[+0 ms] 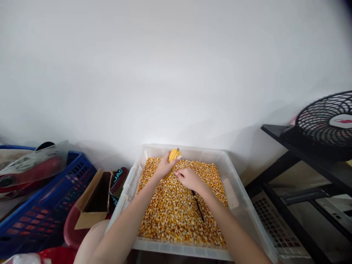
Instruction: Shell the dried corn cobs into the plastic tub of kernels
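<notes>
From the head view, I saw both forearms reaching forward and away from me over a clear plastic tub (242,205) filled with loose yellow corn kernels (176,216). My left hand (165,167) was stretched toward the far end of the tub, fingers wrapped around a corn cob (174,154). The cob stood nearly upright, its kernel-covered top poking out above the fingers, close to the tub's far wall; the grip was closed firmly on its lower part. My right hand (188,178) lay just beside the left, slightly nearer to me, palm down and fingers curled low over the kernels, the fingertips pointing toward the base of the cob. I could not tell whether that hand pinched anything or merely pressed against the cob or the kernels, since the fingers hid what was under them. A thin dark stick-like tool (198,208) lay on the kernels beneath my right wrist, slanting toward the near edge.

To the left of the tub stood an open cardboard box (92,205), and beyond it a blue plastic crate (44,212). On the right, a black fan (327,123) rested on a dark shelf (277,132).
</notes>
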The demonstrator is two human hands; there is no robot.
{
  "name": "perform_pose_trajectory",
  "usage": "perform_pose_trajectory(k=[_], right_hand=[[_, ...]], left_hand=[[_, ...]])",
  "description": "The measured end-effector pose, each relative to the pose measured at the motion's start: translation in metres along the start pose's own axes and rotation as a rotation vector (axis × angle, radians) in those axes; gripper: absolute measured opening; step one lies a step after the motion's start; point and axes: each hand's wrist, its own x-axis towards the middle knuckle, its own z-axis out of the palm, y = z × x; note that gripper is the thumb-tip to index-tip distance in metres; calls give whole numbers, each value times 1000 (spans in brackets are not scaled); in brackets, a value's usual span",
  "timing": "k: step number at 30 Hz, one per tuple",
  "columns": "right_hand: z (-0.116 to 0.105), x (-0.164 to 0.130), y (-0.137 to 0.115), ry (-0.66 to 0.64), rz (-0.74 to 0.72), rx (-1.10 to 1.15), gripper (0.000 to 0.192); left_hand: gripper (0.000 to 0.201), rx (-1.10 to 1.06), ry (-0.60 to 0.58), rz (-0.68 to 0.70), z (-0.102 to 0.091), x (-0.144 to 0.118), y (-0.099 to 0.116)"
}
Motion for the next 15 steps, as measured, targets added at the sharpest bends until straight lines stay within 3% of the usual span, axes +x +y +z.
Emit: perform_pose_trajectory(k=[3, 6, 15], right_hand=[[-3, 0, -2, 7, -7, 12, 34], [0, -1, -3, 16, -27, 56, 33], [12, -1, -4, 75, -30, 109, 34]], left_hand=[[47, -156, 125, -218, -4, 6, 0], [53, -315, 145, -395, -10, 10, 0], [51, -389, 141, -429, -9, 9, 8]])
